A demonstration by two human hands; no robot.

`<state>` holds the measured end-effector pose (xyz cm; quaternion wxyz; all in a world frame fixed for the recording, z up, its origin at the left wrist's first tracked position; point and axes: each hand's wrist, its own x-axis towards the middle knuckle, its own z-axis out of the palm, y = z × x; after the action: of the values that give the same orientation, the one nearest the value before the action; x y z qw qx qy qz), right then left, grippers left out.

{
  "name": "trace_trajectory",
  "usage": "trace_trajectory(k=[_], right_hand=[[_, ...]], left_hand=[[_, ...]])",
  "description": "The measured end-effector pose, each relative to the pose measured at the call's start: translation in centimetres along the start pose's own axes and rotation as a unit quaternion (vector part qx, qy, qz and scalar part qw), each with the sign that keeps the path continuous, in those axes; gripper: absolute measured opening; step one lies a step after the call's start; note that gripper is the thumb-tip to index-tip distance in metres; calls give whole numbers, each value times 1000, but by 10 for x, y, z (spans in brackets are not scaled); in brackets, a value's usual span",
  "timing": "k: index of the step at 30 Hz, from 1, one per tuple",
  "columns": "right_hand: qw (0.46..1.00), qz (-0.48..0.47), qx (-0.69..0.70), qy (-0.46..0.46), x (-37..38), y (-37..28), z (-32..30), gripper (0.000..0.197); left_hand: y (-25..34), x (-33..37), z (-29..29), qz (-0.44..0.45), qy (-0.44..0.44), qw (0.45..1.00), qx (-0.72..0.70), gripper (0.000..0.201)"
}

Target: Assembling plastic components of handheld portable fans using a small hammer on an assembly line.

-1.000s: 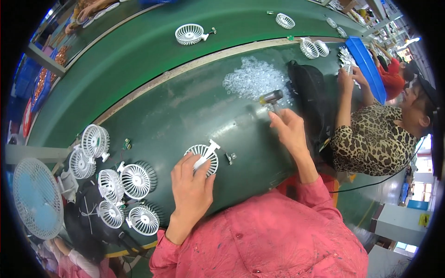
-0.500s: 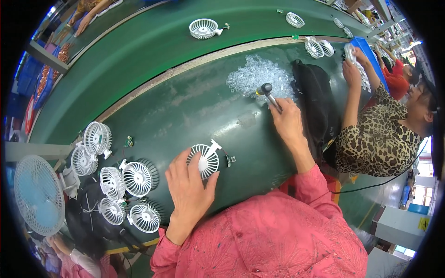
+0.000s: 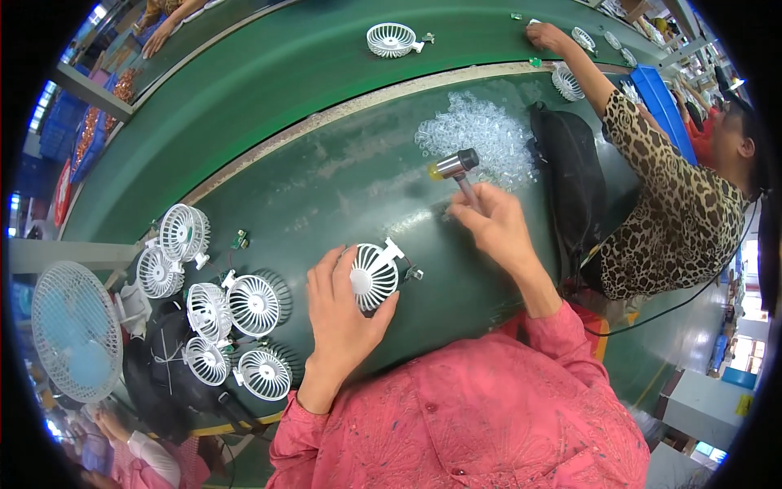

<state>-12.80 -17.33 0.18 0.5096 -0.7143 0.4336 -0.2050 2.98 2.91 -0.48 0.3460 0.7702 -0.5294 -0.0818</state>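
My left hand (image 3: 346, 301) curls around the left side of a small white fan cage (image 3: 375, 279) on the green bench, fingertips at its rim and thumb near its lower edge. A wired green circuit board (image 3: 415, 274) lies by the cage's right side. In my right hand (image 3: 498, 228), fingers wrapped on the handle, is a two-faced mallet (image 3: 458, 164) with a metal head, one black face and one yellow face. The mallet is held above the bench, apart from the cage, in front of a heap of small clear plastic pieces (image 3: 476, 130).
Several white fan cages (image 3: 254, 306) stand at the left, near a larger fan (image 3: 77, 330) and a black bag (image 3: 167, 371). Another black bag (image 3: 568, 175) lies at the right. Beyond it a co-worker's arm (image 3: 582, 65) crosses to the green belt (image 3: 285, 61).
The mallet has turned so its head lies sideways, and my right hand has come slightly nearer. My left hand stays at the cage. The co-worker's arm has stretched out over the belt.
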Motion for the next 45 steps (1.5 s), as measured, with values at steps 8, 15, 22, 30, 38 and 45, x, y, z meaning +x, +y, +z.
trace_trajectory(k=[8, 15, 22, 30, 38, 45], right_hand=[[846, 230, 417, -241, -7, -5, 18, 20], [814, 267, 438, -271, -15, -6, 28, 24], [817, 263, 439, -266, -17, -6, 29, 24], [826, 251, 439, -249, -20, -10, 31, 21], [826, 258, 435, -249, -20, -14, 34, 22], [815, 222, 466, -264, -20, -2, 36, 23]], left_hand=[[12, -2, -8, 13, -35, 994, -103, 78], [16, -1, -6, 33, -32, 990, -130, 80], [15, 1, -4, 38, -35, 990, -134, 78], [17, 1, -7, 30, -36, 989, -141, 77], [14, -1, -5, 40, -18, 987, -153, 78], [9, 0, -1, 17, -22, 980, -196, 76]])
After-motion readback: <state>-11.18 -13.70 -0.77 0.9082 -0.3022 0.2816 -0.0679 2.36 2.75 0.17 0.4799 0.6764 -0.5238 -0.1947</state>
